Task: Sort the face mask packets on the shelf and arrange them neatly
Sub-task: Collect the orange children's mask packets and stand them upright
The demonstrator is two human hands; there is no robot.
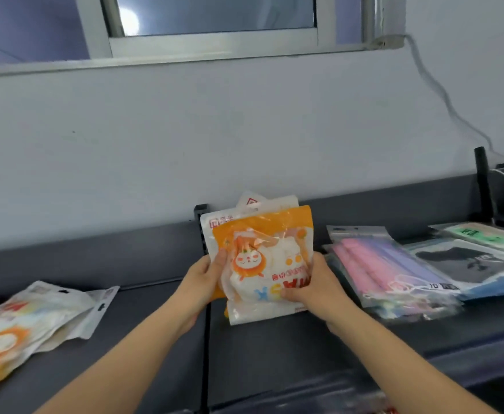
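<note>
Across the top and middle of the frame runs a pale wall, with a metal-framed window set into its upper part. Below it, filling the lower half, lies the dark grey shelf.

At the right of the frame a spread of flat packets lies on the shelf. The nearest are clear sleeves showing pink and purple masks, overlapping one another. Beyond them lies a packet with a black mask, and farther back one with a green label.

At the lower left a loose heap of white and orange packets lies slanted on the shelf, blurred at the frame edge.

In the centre a bundle of packets is held upright. An orange-and-white cartoon packet is in front with its print upside down, and white packets stand behind it. Whether the bundle's lower edge touches the shelf cannot be told.

The left hand grasps the bundle's left edge, thumb on the front. The right hand grasps the lower right edge, thumb laid across the front.

A grey cable hangs down the wall at upper right towards a black post. A small black bracket shows just behind the bundle.
</note>
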